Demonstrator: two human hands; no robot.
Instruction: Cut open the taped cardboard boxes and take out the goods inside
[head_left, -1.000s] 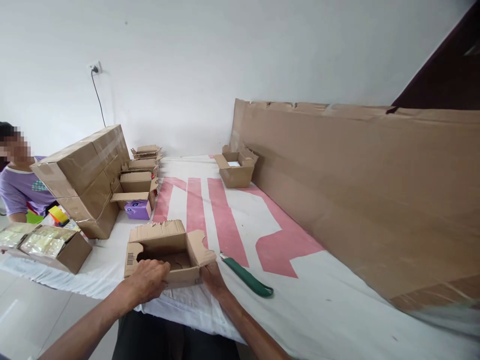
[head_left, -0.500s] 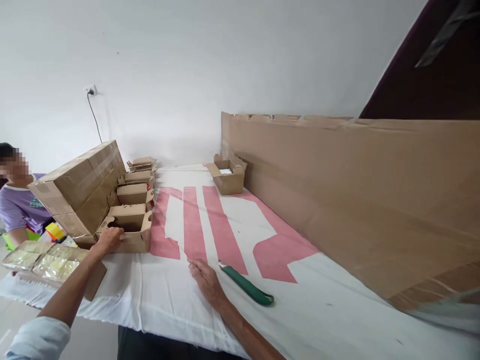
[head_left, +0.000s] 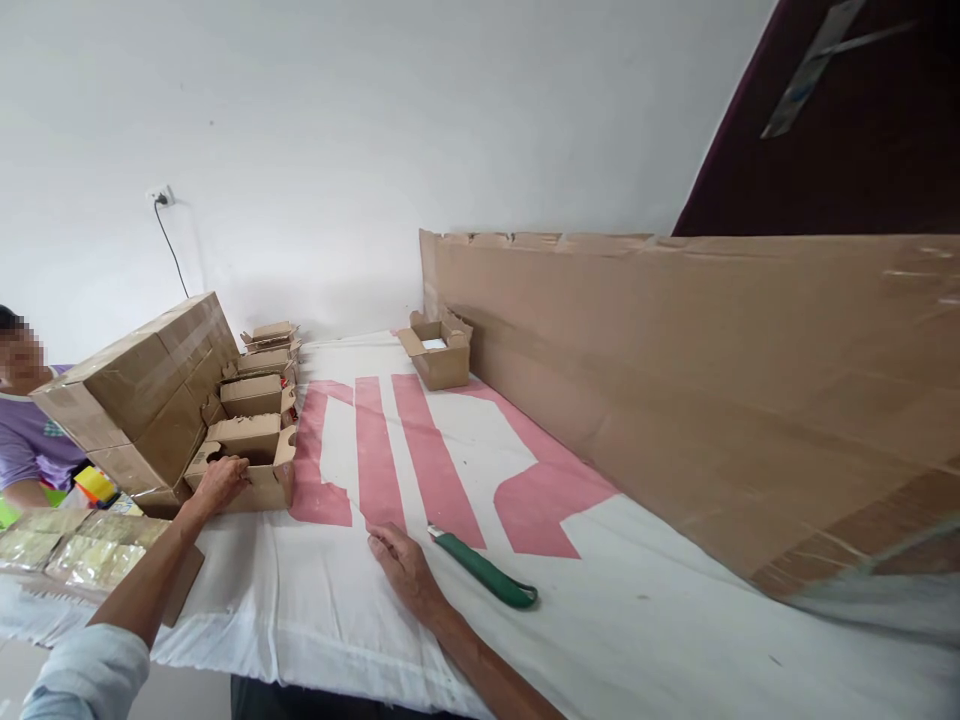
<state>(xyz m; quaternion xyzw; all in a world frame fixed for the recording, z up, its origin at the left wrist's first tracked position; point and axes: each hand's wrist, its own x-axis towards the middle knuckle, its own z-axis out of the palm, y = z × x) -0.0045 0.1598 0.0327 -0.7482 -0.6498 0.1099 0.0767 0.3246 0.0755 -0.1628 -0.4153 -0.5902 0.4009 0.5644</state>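
My left hand [head_left: 221, 481] reaches out to the left and grips the near edge of a small open cardboard box [head_left: 259, 470], which stands at the front of a row of similar open boxes [head_left: 256, 394]. My right hand [head_left: 401, 565] lies flat on the white and red cloth [head_left: 420, 470], fingers stretched out and holding nothing. A green-handled knife [head_left: 484, 569] lies on the cloth just right of that hand.
Large taped cartons [head_left: 139, 385] lean at the left behind the row. A tray of yellowish packets [head_left: 71, 545] sits at the near left edge. A person in a purple shirt [head_left: 26, 440] sits far left. A tall cardboard sheet [head_left: 675, 370] lines the right side, with another small open box [head_left: 436, 352] at its far end.
My left hand carried the small box from in front of me to the row at the left and set it down. My right hand let go of it and now rests flat by the knife.
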